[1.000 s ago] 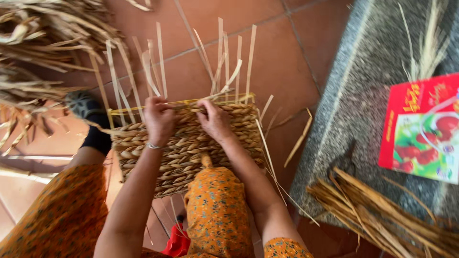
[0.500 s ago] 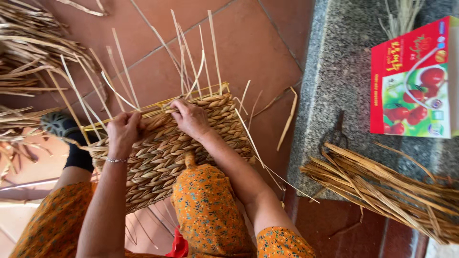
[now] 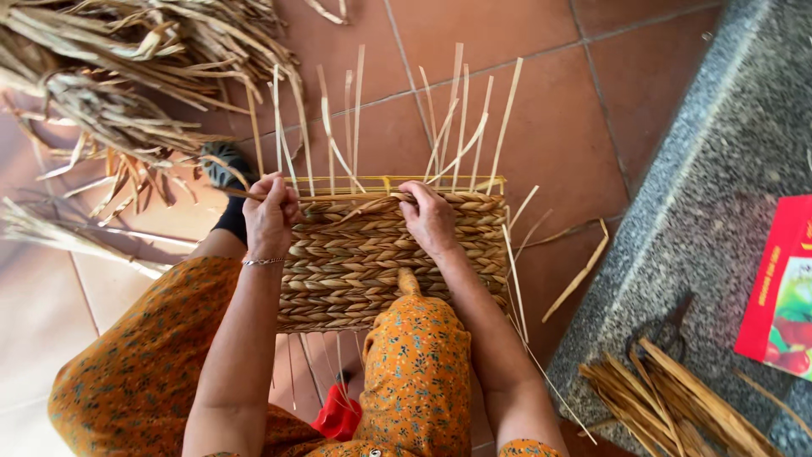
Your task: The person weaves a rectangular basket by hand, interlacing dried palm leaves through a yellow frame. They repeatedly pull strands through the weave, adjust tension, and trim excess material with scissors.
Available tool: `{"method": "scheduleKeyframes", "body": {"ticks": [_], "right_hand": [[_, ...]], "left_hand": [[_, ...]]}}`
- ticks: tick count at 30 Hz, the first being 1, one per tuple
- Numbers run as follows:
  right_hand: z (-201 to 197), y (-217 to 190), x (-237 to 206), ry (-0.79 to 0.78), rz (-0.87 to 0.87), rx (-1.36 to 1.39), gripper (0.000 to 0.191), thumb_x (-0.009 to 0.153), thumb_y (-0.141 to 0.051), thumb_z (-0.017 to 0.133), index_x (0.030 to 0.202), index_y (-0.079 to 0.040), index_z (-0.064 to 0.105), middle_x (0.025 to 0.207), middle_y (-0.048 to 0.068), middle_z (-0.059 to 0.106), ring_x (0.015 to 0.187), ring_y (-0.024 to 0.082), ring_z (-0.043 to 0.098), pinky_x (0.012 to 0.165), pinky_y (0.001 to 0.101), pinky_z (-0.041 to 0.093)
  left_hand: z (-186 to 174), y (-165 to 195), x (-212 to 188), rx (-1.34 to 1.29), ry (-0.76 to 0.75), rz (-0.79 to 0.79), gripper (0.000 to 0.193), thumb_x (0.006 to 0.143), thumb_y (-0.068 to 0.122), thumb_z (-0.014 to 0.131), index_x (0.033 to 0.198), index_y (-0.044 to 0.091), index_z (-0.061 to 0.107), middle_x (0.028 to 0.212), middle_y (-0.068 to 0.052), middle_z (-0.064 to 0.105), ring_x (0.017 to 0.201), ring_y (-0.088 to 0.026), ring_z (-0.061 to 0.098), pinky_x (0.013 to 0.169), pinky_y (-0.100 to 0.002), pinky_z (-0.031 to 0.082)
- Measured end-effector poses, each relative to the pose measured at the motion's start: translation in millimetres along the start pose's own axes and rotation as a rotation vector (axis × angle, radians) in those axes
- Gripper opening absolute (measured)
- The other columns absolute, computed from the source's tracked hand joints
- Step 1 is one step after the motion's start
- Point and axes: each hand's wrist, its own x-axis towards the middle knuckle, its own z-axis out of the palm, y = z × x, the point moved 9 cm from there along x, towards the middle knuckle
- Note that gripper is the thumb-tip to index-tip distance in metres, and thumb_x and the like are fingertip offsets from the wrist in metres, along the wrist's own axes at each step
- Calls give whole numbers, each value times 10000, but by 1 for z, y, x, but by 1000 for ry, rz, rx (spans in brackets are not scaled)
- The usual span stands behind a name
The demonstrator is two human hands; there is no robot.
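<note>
Head view, now. Left hand (image 3: 271, 216) closed around a thin dry strand (image 3: 227, 193) at the left top corner of the woven panel (image 3: 381, 262), strand drawn out leftward over the floor. Right hand (image 3: 430, 222) pressed palm-down on the panel's top edge, fingers curled over the last woven row, pinning it; no separate piece seen gripped. Panel propped upright against the orange-clad knee (image 3: 419, 355), directly beneath both hands. Upright pale stakes (image 3: 457, 127) rising beyond the fingertips, fanned and uneven. Yellow frame bar (image 3: 440, 180) just past the right hand. Heap of dry fibre (image 3: 127, 76) on the floor beyond and left of the left hand; bundle of cut stalks (image 3: 668, 406) on the grey stone ledge (image 3: 710, 195), well right of the right hand, beside a red printed carton (image 3: 778, 288).

Against the earlier frames: hands spread farther apart along the top edge, left hand shifted to the corner, right hand nearer the centre. Judged as a fresh weaver being tightened into the top row. Camera tilted leftward; carton now mostly off the right edge, fibre heap larger in view.
</note>
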Motion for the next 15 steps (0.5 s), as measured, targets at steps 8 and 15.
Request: {"method": "scheduleKeyframes", "body": {"ticks": [8,15], "right_hand": [[26,-13,12,-252,-33,4,296,909,-4,701,1190,-99,698,1145,98,761,996,257,753,854,361,620],[44,-2,19,-565,83,53,414,860,8,666,1267,-68,663,1179,130,733,1037,288,726,930,397,585]], "left_hand": [[-5,38,-20,929,72,267,398,1028,444,622,1023,52,694,928,-76,685,818,-182,607,694,-354,528],[45,43,-72,1731,-211,660,67,881,210,715,919,157,731,1015,-41,668,1028,-273,605,1016,-568,353]]}}
